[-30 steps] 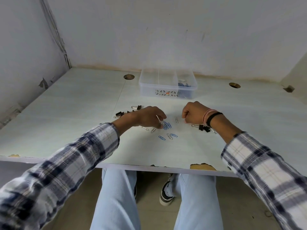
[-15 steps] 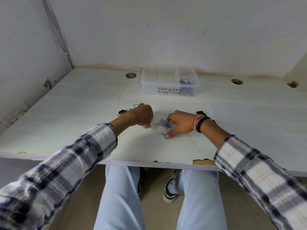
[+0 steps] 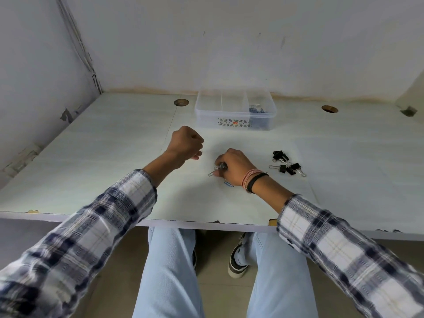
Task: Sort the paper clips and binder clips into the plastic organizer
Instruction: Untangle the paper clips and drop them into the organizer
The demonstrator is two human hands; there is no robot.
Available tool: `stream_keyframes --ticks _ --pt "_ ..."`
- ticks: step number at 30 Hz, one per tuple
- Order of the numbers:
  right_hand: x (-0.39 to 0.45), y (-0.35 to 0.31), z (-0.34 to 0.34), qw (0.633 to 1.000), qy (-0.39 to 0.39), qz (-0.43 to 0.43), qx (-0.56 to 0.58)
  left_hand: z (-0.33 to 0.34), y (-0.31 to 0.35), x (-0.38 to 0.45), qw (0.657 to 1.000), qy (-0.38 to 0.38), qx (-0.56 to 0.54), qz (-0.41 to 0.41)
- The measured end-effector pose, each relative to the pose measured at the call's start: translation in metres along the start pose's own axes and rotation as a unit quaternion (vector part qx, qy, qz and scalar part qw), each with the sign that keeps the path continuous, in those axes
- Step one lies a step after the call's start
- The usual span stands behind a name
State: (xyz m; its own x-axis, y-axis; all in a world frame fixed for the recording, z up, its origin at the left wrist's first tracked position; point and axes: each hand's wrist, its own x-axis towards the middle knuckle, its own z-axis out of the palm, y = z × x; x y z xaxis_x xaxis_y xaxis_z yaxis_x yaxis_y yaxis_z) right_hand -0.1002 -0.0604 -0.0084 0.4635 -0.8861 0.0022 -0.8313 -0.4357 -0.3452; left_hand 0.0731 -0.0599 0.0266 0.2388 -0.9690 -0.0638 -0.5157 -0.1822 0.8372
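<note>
The left hand (image 3: 187, 143), now raised and clenched, is heading boxward while the right hand (image 3: 231, 165) is gathering clips (image 3: 216, 171) beneath it.

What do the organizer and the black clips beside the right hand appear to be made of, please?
The plastic organizer: clear, glossy plastic, since its dividers and the blue paper clips show through the walls. The binder clips: probably metal, with matte black bodies and thin shiny wire handles.

Organizer (image 3: 235, 115) sits behind both hands; binder clips (image 3: 287, 165) lie right.
</note>
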Motion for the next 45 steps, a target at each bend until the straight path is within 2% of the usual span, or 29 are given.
stream_keyframes --ticks 4,10,12,14,15,16,18,20,22,23,25,26,28,32,35,38,42,45 --pt "0.004 0.002 -0.003 0.999 0.028 -0.027 -0.018 0.0 -0.006 -0.004 1.0 -0.005 0.023 0.018" --pt "0.01 0.013 -0.005 0.998 0.054 -0.008 -0.031 0.006 -0.005 -0.015 0.996 -0.048 0.061 0.05" --pt "0.012 0.02 -0.009 0.997 0.07 0.008 0.021 0.008 -0.006 -0.017 0.993 -0.072 0.073 0.054" --pt "0.012 0.029 -0.015 0.983 0.094 0.05 0.151 0.013 -0.008 -0.017 0.99 -0.095 0.092 0.054" --pt "0.011 0.034 -0.018 0.958 0.1 0.088 0.252 0.015 -0.009 -0.018 0.987 -0.108 0.109 0.056" --pt "0.01 0.039 -0.021 0.916 0.098 0.127 0.368 0.017 -0.008 -0.019 0.981 -0.126 0.135 0.061" --pt "0.006 0.047 -0.029 0.797 0.073 0.181 0.572 0.024 -0.007 -0.023 0.962 -0.163 0.204 0.079" --pt "0.002 0.053 -0.037 0.666 0.038 0.216 0.713 0.032 -0.003 -0.025 0.943 -0.184 0.258 0.106" --pt "-0.002 0.06 -0.041 0.543 0.021 0.24 0.804 0.044 -0.001 -0.027 0.926 -0.2 0.296 0.127" --pt "-0.004 0.062 -0.041 0.497 0.021 0.248 0.831 0.05 0.0 -0.027 0.918 -0.204 0.313 0.133" --pt "-0.008 0.064 -0.039 0.431 0.023 0.258 0.864 0.063 0.001 -0.03 0.91 -0.201 0.331 0.148" --pt "-0.009 0.064 -0.039 0.411 0.023 0.261 0.873 0.069 0.001 -0.03 0.911 -0.195 0.328 0.158" --pt "-0.011 0.064 -0.039 0.402 0.02 0.266 0.876 0.077 0.001 -0.03 0.918 -0.177 0.302 0.187" --pt "-0.011 0.064 -0.041 0.426 0.003 0.265 0.865 0.078 0.002 -0.024 0.925 -0.13 0.266 0.237" --pt "-0.01 0.067 -0.04 0.412 -0.014 0.256 0.874 0.075 -0.001 -0.019 0.928 -0.11 0.246 0.256" --pt "-0.012 0.069 -0.039 0.403 -0.027 0.253 0.879 0.071 -0.002 -0.018 0.928 -0.128 0.234 0.26" --pt "-0.015 0.067 -0.038 0.427 -0.028 0.266 0.864 0.067 -0.001 -0.017 0.92 -0.156 0.239 0.268" --pt "-0.018 0.069 -0.039 0.447 -0.014 0.275 0.851 0.063 -0.003 -0.013 0.944 -0.154 0.187 0.225"
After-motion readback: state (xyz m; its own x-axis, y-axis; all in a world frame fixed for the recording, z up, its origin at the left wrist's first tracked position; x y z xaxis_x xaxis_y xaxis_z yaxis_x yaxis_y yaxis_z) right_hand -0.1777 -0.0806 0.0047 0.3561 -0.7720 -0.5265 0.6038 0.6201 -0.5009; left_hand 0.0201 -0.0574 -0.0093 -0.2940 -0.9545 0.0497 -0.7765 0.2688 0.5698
